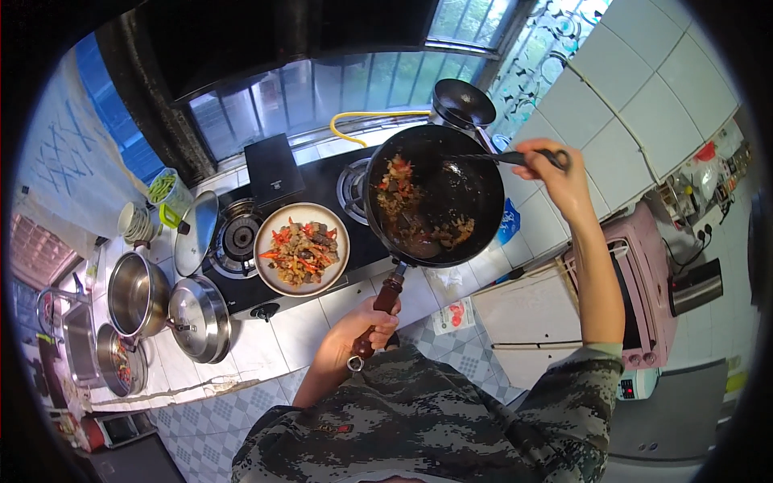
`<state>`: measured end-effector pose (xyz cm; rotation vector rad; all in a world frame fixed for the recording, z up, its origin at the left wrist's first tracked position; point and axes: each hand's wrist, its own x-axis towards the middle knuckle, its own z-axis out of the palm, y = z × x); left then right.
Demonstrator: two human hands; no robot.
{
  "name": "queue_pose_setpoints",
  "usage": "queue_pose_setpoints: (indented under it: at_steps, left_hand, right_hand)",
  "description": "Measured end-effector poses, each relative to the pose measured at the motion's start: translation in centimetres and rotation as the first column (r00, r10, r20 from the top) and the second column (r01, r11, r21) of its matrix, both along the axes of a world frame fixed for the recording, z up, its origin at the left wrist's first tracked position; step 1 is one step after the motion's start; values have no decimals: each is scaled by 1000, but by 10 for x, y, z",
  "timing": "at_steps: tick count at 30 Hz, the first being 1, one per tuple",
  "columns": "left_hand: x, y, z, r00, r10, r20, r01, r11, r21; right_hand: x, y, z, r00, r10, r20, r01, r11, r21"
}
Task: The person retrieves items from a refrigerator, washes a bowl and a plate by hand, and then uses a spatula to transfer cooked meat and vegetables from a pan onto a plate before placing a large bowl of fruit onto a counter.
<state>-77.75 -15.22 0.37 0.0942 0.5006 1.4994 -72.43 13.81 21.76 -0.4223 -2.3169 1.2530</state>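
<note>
My left hand [375, 323] grips the brown wooden handle [386, 294] of a black wok [465, 211], which is tilted over the right part of the stove. In my right hand [552, 172] is a dark-handled cooking utensil [510, 157]; its shaft reaches into the wok, and its far end is hard to make out against the dark metal. Chopped food with red pepper pieces [398, 184] clings to the wok's left and lower inside. To the wok's left, a round plate [263, 275] holds a heap of similar food [305, 250] with red pepper strips.
A gas stove [326, 166] has an uncovered burner [239, 236] at left. Glass lid [198, 232], steel pot [130, 296], domed lid [196, 314] and stacked bowls [134, 222] crowd the left counter. Another wok [462, 102] stands behind; a yellow hose [380, 113] runs by the window. A pink oven [652, 271] stands right.
</note>
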Motion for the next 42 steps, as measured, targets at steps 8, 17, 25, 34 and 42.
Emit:
queue_pose_setpoints:
  at_steps: [8, 17, 25, 34, 42]
  left_hand:
    - [-2, 2, -2, 999, 44, -17, -44, 998, -43]
    - [-1, 7, 4, 992, 66, -104, -76, 993, -91]
    - [1, 13, 14, 969, 16, -247, -53, 988, -147]
    - [5, 13, 20, 969, -1, -245, -42, 984, -172]
    - [5, 9, 20, 979, 30, -203, -63, 985, -161]
  right_hand:
    - [-11, -26, 39, 981, 71, 180, -147, 877, 456]
    - [-5, -11, 31, 939, -104, 328, 86, 994, 67]
    - [12, 1, 0, 952, -214, 218, 277, 904, -327]
    - [-7, -13, 16, 971, -193, 138, 230, 912, -339]
    - [-3, -12, 6, 974, -191, 119, 221, 910, -352]
